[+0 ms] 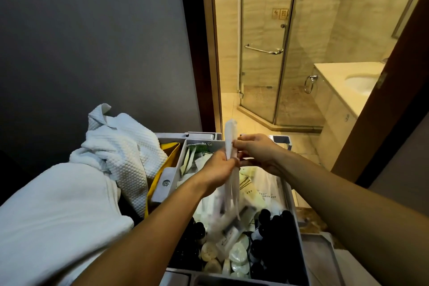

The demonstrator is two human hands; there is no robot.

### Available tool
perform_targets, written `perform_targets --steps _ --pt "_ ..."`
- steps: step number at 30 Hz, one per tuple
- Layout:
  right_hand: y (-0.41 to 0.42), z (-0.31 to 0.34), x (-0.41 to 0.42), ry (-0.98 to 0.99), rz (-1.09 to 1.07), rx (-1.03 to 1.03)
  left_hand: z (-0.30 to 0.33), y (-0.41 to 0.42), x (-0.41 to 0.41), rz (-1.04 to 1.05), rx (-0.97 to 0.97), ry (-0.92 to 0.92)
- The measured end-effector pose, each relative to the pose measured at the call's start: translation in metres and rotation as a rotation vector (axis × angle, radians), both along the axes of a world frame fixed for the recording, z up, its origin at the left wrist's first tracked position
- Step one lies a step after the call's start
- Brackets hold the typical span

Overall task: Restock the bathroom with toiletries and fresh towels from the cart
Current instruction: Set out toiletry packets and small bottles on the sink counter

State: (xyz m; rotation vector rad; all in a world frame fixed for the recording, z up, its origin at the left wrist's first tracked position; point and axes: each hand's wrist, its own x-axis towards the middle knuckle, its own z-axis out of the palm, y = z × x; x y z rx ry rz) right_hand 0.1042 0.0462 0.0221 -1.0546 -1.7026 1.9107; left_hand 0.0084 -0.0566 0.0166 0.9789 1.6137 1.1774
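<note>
1. Both hands meet above the grey cart tray (pixel 293 213), holding a slim white sachet-like packet (pixel 230 139) that stands upright between them.
2. The left hand (pixel 219 170) has its fingers curled round the lower part of the packet; several clear wrapped items hang blurred beneath it.
3. The right hand (pixel 257 152) pinches the packet's middle from the right side, fingers together on it.
4. In the tray below lie the toiletries: dark small bottles (pixel 274 223) near right, round wrapped soaps (pixel 236 253) at the near edge, and pale printed packets (pixel 247 189) further back.
5. Green-and-white sachets (pixel 192 158) fill the far left compartment.
6. Left of the tray, a white waffle-weave towel (pixel 120 144) lies crumpled over a yellow bag (pixel 170 148); a smooth white towel (pixel 58 211) lies nearer.
7. Far right, the open doorway shows the bathroom: a glass shower door (pixel 264 65) and a tabletop with a sink (pixel 361 82).
</note>
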Motion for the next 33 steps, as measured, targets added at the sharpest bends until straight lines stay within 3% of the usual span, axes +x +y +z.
perform_targets --steps 2,5,7,9,16,23,33 --pt "0.002 0.001 0.005 -0.038 -0.004 0.06 -0.001 0.0 -0.006 0.003 -0.047 -0.014" --pt "0.003 0.006 0.014 -0.11 0.035 0.191 0.003 -0.003 -0.015 -0.051 -0.011 -0.31" --pt "0.001 0.008 0.021 -0.057 0.085 0.091 0.006 -0.008 -0.017 -0.147 -0.02 -0.453" --pt "-0.003 0.01 0.026 0.037 0.096 -0.007 0.008 -0.011 -0.017 -0.219 -0.046 -0.486" --pt "-0.012 0.008 0.033 0.049 -0.074 0.015 0.001 0.002 -0.006 0.066 -0.047 -0.33" --pt "-0.009 0.007 0.063 -0.035 -0.167 0.069 0.0 0.022 0.009 -0.005 0.068 -0.16" --pt "0.033 0.009 0.138 0.067 -0.173 -0.015 0.011 0.072 0.079 -0.118 0.083 -0.249"
